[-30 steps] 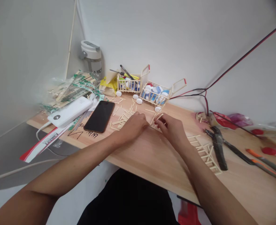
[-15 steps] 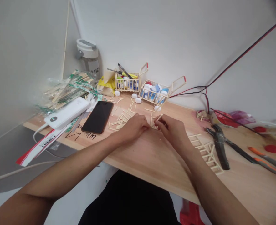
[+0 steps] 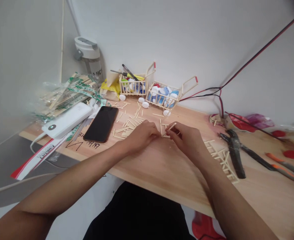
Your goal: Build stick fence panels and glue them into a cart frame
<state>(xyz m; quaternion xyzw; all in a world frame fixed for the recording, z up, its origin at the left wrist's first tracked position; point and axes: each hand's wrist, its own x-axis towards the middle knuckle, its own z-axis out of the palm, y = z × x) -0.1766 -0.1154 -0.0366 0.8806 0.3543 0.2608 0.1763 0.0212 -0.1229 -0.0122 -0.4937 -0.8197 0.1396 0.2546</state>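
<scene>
Wooden bench is strewn with loose sticks; one stick is pinched at 12 o'clock in the half-closed right hand, while the curled left hand is seen at its 9 o'clock, grip unclear.

One left hand, one right hand, one stick in it, two stick carts at 12 o'clock, one pair of pliers at 3 o'clock
</scene>
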